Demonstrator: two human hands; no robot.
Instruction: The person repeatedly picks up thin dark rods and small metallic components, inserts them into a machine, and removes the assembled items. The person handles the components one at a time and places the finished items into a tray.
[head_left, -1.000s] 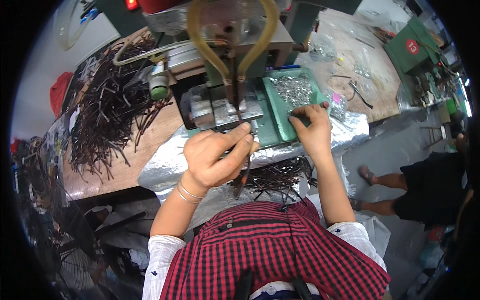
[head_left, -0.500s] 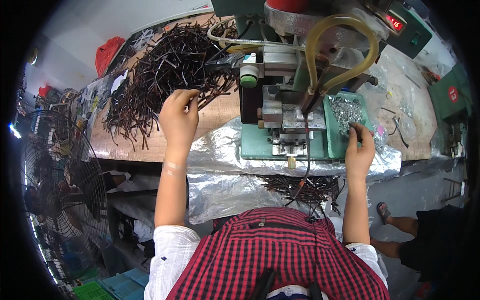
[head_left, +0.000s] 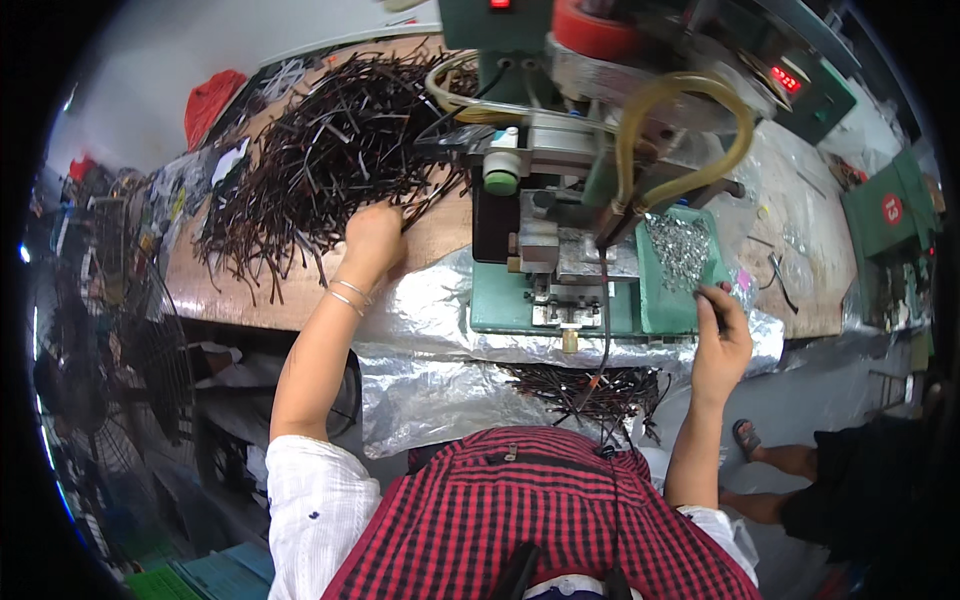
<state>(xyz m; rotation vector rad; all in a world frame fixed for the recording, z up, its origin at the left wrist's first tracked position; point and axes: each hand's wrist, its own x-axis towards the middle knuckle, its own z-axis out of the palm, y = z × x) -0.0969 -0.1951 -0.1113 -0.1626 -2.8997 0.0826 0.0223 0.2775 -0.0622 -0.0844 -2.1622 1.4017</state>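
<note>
My left hand [head_left: 376, 241] is closed at the near right edge of a heap of short dark cables [head_left: 330, 150], its fingertips around the end of a dark cable [head_left: 424, 205]. At the near right corner of a green tray [head_left: 665, 315], my right hand [head_left: 724, 338] has thumb and forefinger pinched together. Whatever lies between those fingertips is too small to make out. Small shiny metal pieces [head_left: 680, 250] fill the far part of the tray. Between my hands stands a green bench press [head_left: 570, 250] with a metal die block and a looped yellowish hose [head_left: 735, 150].
Silvery sheeting [head_left: 430, 390] covers the table's front edge. More dark cables [head_left: 590, 395] lie below the press, close to my checked apron [head_left: 490, 500]. A caged fan [head_left: 110, 330] stands at left. Another person's legs [head_left: 780, 470] show at right.
My left hand has come nearer to me and its fingers have closed. My right hand has drawn back slightly from the metal pieces, still pinched. The whole view has shifted a little.
</note>
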